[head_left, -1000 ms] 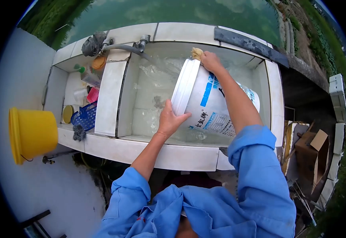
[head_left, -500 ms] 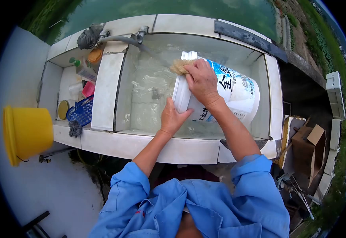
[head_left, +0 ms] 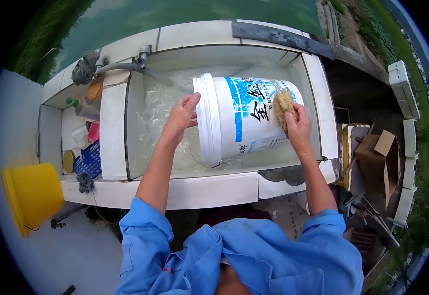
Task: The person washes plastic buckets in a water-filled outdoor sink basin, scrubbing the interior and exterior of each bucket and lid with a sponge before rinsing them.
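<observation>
A white plastic bucket with blue and black print lies on its side in the water of the tiled basin, its mouth facing left. At the rim is my left hand, the thumb near the edge and the fingers partly hidden by the bucket's mouth. My right hand grips a tan fibrous scrubbing pad and holds it against the bucket's printed side, near the base.
A grey hose reaches into the basin from a tap. In the left compartment are a blue basket, a green-topped bottle and other containers. A yellow bucket hangs at left; a cardboard box stands at right.
The bucket has turned and shifted left, showing more of its print. My right hand has moved the pad from the rim to the side near the base; my left hand has gone up along the rim.
</observation>
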`<state>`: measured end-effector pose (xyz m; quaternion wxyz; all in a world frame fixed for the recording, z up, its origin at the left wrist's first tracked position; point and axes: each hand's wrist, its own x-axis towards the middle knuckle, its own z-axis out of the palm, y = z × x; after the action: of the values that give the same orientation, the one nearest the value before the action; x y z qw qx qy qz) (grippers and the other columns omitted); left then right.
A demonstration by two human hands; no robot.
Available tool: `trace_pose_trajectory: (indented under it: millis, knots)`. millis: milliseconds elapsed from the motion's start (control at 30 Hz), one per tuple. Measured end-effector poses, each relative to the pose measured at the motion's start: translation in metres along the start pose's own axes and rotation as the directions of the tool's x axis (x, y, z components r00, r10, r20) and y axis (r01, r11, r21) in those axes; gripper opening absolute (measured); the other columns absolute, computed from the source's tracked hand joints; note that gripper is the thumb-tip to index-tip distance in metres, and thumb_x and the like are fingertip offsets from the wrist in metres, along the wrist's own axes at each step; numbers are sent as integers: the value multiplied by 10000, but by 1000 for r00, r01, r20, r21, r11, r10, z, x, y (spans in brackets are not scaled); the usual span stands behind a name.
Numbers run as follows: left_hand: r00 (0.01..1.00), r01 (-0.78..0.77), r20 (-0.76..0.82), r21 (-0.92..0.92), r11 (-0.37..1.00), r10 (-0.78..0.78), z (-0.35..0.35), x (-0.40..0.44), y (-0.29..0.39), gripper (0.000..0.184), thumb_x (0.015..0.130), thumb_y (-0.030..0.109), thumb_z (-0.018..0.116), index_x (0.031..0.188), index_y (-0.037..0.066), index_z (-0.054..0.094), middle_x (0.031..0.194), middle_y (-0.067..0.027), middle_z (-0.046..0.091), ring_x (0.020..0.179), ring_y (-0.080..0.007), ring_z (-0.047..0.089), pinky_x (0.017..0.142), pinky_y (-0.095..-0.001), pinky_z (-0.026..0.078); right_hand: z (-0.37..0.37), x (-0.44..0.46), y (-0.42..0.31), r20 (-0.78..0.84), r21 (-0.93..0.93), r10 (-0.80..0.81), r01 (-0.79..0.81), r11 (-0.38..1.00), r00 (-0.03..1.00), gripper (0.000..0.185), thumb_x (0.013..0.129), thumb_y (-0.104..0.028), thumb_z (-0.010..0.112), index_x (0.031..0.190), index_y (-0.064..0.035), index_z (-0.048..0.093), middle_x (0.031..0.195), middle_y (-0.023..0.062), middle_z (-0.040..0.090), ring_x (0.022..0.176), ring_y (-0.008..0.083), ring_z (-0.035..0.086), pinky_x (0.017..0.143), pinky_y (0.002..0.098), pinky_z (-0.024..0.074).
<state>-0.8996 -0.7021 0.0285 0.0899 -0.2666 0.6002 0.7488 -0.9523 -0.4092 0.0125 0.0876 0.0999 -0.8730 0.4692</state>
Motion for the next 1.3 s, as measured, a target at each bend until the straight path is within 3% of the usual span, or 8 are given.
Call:
trace_pose_trajectory:
  millis: [267,533,600,733,833,933,1033,1300]
  knots:
    - [982,-180,-74,-63,982,176,38,34,1,404,740,147,655,1044,-74,509,907,-134,599,750,-178,592,673,-302,477,-43,-46,68,775,-330,97,269,905,624,309,673,-58,544,981,-75,559,901,119,543,888,322,514,782,374,435]
    - [974,-184,-138,-27,982,179,45,37,8,390,745,163,640,1027,-80,525,917,-143,602,782,-196,597,689,-302,467,50,-48,152,877,-404,275,295,866,394,371,729,-289,554,1011,-49,583,1075,167,567,989,321,538,810,410,427]
    - [979,-134,-148,40,990,138,39,51,10,421,735,189,648,1022,-95,529,912,-154,603,772,-209,600,681,-312,463,51,-29,85,961,-273,271,305,912,50,369,736,-298,530,975,-24,590,1019,176,591,919,304,566,773,398,433]
    - [982,-103,-152,55,993,110,33,74,11,410,726,196,656,969,-119,553,859,-158,614,716,-213,605,642,-319,464,18,-38,38,825,13,119,-229,973,553,197,765,-141,525,895,-1,574,811,127,577,747,242,557,704,335,439]
    - [983,-84,-155,75,994,95,34,82,14,395,730,193,656,956,-116,559,855,-155,616,708,-213,604,631,-316,464,18,-28,-30,371,283,-47,-65,957,927,243,753,-147,577,952,-10,547,886,129,515,800,270,523,737,335,423]
    - [981,-60,-179,122,991,81,34,85,16,383,737,193,652,944,-116,561,864,-158,615,714,-215,605,639,-312,463,66,-3,-47,18,42,-465,464,885,885,265,750,-139,606,990,-47,539,967,90,475,889,253,480,762,330,409]
    - [981,-86,-166,62,994,95,39,82,20,389,747,205,646,944,-119,559,877,-166,611,737,-221,606,664,-316,463,73,11,-34,197,-200,-536,570,797,820,288,730,-119,606,1004,-57,542,947,96,469,877,257,465,761,350,408]
    - [965,-170,-196,30,985,173,34,79,-4,417,739,200,665,991,-107,540,903,-156,608,759,-211,601,685,-319,463,-19,-7,82,35,-460,71,-47,887,997,373,742,-81,579,1075,17,443,976,188,449,924,370,487,766,446,420]
